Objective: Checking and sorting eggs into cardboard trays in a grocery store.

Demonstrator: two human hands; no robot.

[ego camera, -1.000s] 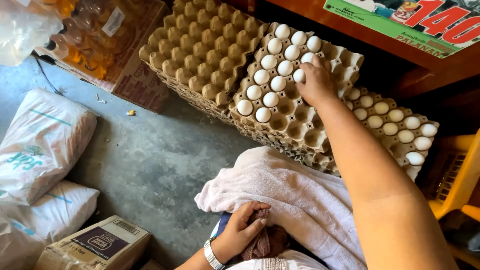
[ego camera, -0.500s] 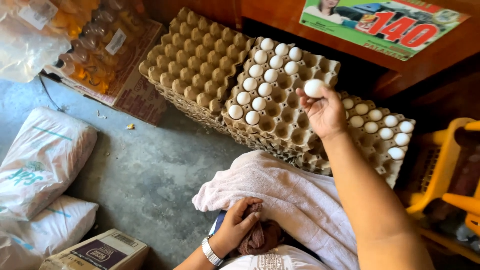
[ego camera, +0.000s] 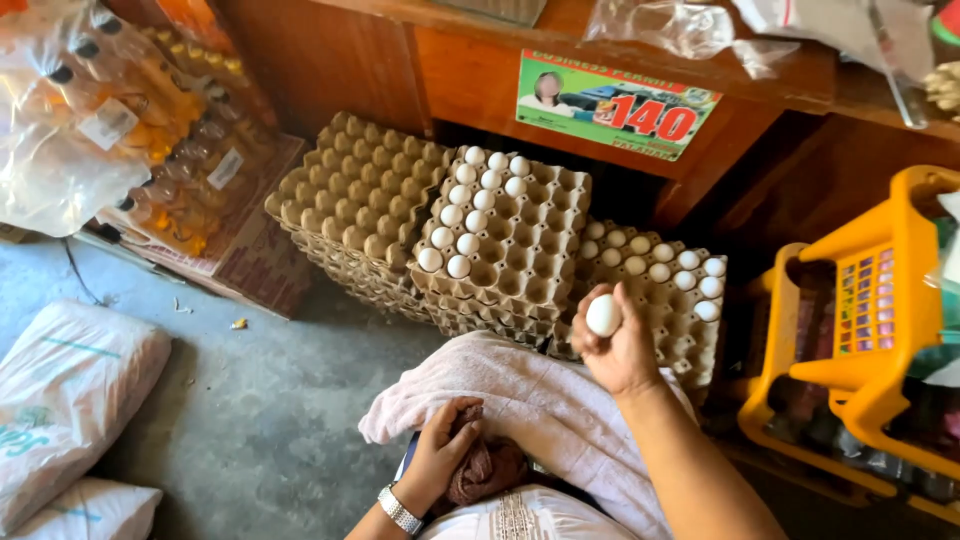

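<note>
Head view: looks down past a person's lap to stacks of egg trays on a concrete floor.
Left stack (ego camera: 350,195): brown pulp trays, the top one bare of eggs, set against the wooden counter.
Middle stack (ego camera: 520,255): top tray holds white eggs (ego camera: 470,220) only along its left side and far edge; the other cups show bare.
Right stack (ego camera: 680,310): top tray carries white eggs in its far rows, the near part hidden by the right hand.
Plastic bag (ego camera: 70,130): clear, upper left, packed with bottles of yellow liquid, resting on a cardboard box (ego camera: 260,265).
Yellow baskets (ego camera: 880,300): plastic, at the right edge; what is inside is too dark to tell.
Sacks (ego camera: 70,390): white, lying on the floor at lower left.
Floor (ego camera: 250,400): grey concrete with a few scraps near the cardboard box.
Counter (ego camera: 480,70): brown wood, behind the stacks, with a printed sticker (ego camera: 615,105) on its front and crumpled clear plastic on top.
Towel (ego camera: 540,400): pale pink, spread over the lap, just in front of the middle and right stacks.
Right hand (ego camera: 615,345): raised above the near edge of the right stack, fingers curled around one white egg (ego camera: 603,315), which is pinched by the fingertips and thumb, clear of the trays.
Left hand (ego camera: 445,455): wristwatch on the wrist, fingers loosely bent and pressed on a bunched brown cloth (ego camera: 490,470) in the lap beside the towel.
</note>
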